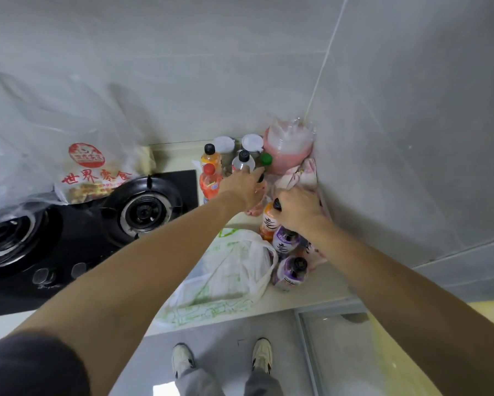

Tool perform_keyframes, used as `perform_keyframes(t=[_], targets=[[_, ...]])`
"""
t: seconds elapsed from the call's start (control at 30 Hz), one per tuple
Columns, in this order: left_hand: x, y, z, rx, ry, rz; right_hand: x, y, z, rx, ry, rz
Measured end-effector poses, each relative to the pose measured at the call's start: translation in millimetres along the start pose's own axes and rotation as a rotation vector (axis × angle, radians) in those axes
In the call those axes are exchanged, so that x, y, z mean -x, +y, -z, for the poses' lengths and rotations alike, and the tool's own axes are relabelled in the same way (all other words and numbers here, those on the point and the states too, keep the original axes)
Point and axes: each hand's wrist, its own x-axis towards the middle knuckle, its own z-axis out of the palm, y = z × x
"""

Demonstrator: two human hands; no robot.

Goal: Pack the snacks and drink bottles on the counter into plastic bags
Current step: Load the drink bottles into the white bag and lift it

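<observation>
Left hand (pixel 244 186) clamped on black-capped pink bottle (pixel 257 201), right hand (pixel 295 208) gripping orange-labelled bottle (pixel 268 221) at tabletop's back corner; best lifted upright, clear of neighbouring bottles.

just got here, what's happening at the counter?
A person is packing drinks at the counter corner. The left hand reaches among the upright bottles by the wall, fingers on a black-capped bottle. The right hand grips the top of an orange-label bottle. Two purple bottles stand nearby, beside a white and green plastic bag lying slack. A printed snack bag sits by the stove.
</observation>
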Motion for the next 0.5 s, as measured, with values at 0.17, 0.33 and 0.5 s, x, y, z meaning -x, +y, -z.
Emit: perform_keyframes(t=[0.17,0.33,0.5], targets=[[-25,7,-15,0.031,0.079,0.006,7,6,-12,-0.138,0.076,-0.012],[-23,1,-19,0.130,0.162,-0.029,5,12,-13,-0.243,0.106,-0.023],[7,-15,12,0.320,0.343,-0.016,0,15,17,-0.309,0.209,-0.007]])
